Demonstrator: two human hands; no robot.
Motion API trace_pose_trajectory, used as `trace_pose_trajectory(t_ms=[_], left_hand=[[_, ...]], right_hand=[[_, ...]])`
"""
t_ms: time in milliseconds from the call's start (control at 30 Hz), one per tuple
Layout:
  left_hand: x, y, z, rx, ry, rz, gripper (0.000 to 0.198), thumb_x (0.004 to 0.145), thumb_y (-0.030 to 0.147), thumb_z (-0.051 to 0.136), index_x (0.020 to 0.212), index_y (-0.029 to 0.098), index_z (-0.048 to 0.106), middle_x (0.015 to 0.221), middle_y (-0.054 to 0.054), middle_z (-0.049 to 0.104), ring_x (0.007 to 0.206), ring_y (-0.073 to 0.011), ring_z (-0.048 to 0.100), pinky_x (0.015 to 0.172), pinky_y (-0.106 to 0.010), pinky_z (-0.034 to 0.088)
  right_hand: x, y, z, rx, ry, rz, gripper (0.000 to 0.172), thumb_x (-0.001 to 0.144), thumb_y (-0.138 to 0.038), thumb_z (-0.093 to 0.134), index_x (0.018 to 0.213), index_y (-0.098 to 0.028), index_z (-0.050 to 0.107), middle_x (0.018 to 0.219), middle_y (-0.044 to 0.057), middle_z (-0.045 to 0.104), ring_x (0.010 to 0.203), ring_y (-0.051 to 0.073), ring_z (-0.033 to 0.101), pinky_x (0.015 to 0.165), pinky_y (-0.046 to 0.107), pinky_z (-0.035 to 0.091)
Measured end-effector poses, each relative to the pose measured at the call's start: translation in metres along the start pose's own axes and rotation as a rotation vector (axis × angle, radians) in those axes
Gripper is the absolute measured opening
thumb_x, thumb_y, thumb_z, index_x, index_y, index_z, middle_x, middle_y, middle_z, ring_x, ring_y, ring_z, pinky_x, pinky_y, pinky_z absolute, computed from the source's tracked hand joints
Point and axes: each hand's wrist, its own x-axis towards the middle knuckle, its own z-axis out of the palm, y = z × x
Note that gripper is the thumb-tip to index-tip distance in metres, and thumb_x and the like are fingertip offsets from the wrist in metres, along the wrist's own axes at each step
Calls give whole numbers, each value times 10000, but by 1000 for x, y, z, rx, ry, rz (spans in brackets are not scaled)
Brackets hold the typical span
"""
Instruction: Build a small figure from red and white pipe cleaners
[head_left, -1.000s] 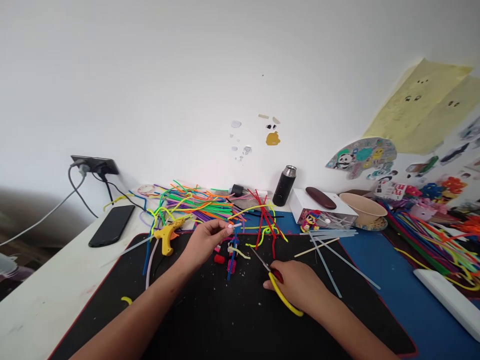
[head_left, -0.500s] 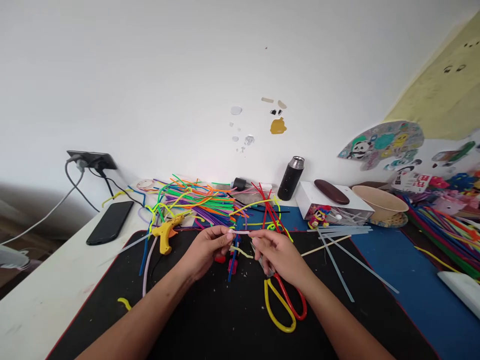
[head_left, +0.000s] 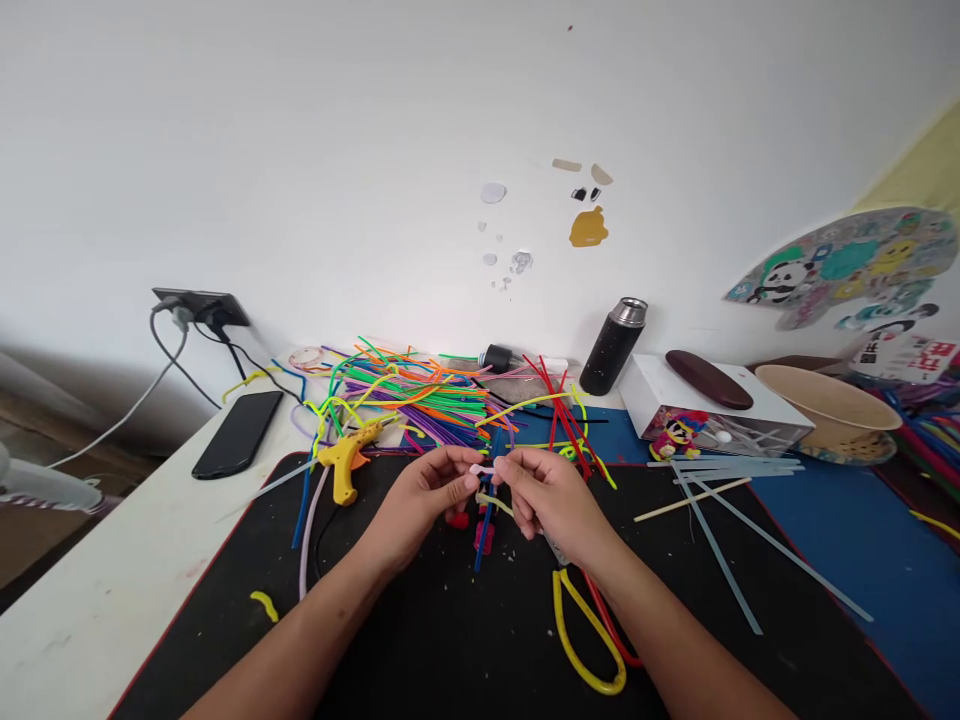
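Observation:
A short pale pink pipe cleaner piece (head_left: 486,470) spans the small gap between my two hands. My left hand (head_left: 431,500) pinches its left end between thumb and fingertips. The other end is pinched by my right hand (head_left: 544,495). Just below the fingertips, blue, yellow and magenta pipe cleaner parts (head_left: 484,535) lie on the black mat (head_left: 420,640), partly hidden by the hands. Scissors (head_left: 592,635) with yellow and red handles rest under and beside my right hand, their blades mostly covered.
Left of my hands lies a yellow glue gun (head_left: 345,465), with a phone (head_left: 238,435) farther left. Behind is a pile of colourful pipe cleaners (head_left: 420,395). A black flask (head_left: 615,345), a white box (head_left: 637,400) and glue sticks (head_left: 720,555) are at the right.
My hands have come closer together, and the pink piece now shows a bend or loop near its left end. The camera view has shifted, moving the surroundings slightly right.

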Motion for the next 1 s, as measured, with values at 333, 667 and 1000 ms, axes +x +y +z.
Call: trace_pose_trajectory(t_ms=[333, 667, 1000], left_hand=[[-3, 7, -5, 250, 26, 89, 389, 744, 482, 887, 911, 158, 753, 831, -33, 726, 702, -136, 616, 676, -260, 500], [-8, 4, 1, 304, -9, 98, 374, 780, 500, 852, 845, 158, 714, 797, -15, 670, 705, -126, 575, 684, -254, 477], [-10, 2, 8, 270, -23, 87, 368, 790, 493, 843, 814, 160, 687, 680, 7, 613, 598, -103, 498, 567, -227, 398]], right_hand=[[-3, 19, 4, 48, 54, 13, 472, 877, -646, 678, 752, -196, 613, 390, -121, 375, 287, 73, 379, 361, 201, 220], [-11, 20, 2, 24, 18, -5, 477, 883, -664, 660, 780, -202, 597, 409, -98, 459, 314, 79, 403, 381, 207, 273], [-12, 23, 4, 8, 3, -2, 408, 898, -595, 685, 805, -206, 604, 438, -98, 478, 333, 79, 427, 398, 210, 282]])
